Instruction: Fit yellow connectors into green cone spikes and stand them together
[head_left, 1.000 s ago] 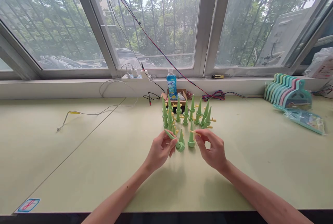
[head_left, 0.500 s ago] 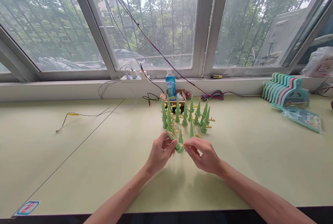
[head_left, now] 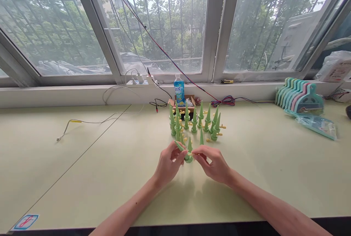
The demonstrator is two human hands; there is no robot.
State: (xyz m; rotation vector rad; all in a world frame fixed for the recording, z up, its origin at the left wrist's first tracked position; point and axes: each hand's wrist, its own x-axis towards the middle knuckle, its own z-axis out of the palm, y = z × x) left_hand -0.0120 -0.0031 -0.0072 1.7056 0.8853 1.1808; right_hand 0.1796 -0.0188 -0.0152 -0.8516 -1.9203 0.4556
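At lower centre, the left hand (head_left: 169, 161) grips a tilted spike (head_left: 188, 158), base towards the right hand (head_left: 212, 161), which pinches a peg (head_left: 191, 154).

The pale green counter (head_left: 95, 177) carries upright green spikes (head_left: 194, 123) and a small box (head_left: 189, 108) around mid-frame, a grey cable (head_left: 65, 130) at left, pastel handled items (head_left: 301, 97) at right, and a marked label (head_left: 26, 222) at lower left.

Angles both bare forearms (head_left: 131, 203) inward, pinching with the bare left hand (head_left: 169, 163) and, nearby, the bare right hand (head_left: 212, 162).
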